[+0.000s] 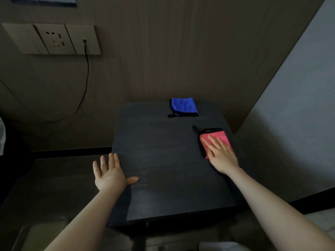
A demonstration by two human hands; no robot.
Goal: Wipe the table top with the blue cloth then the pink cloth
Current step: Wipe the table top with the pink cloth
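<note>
A small dark table top [168, 160] stands against a brown wall. The blue cloth [184, 105], folded with a black edge and loop, lies flat near the table's far edge. The pink cloth [220, 137], also black-edged, lies at the right side of the table. My right hand [220, 154] rests flat on the pink cloth with straight fingers, covering its near part. At the table's left edge my left hand [110, 173] is spread open, its thumb on the top and its fingers over the edge. It holds nothing.
A wall socket panel [54, 39] sits at the upper left, with a black cable [85, 82] hanging down from it. A pale wall [293, 115] closes in on the right. Dark floor lies left of the table.
</note>
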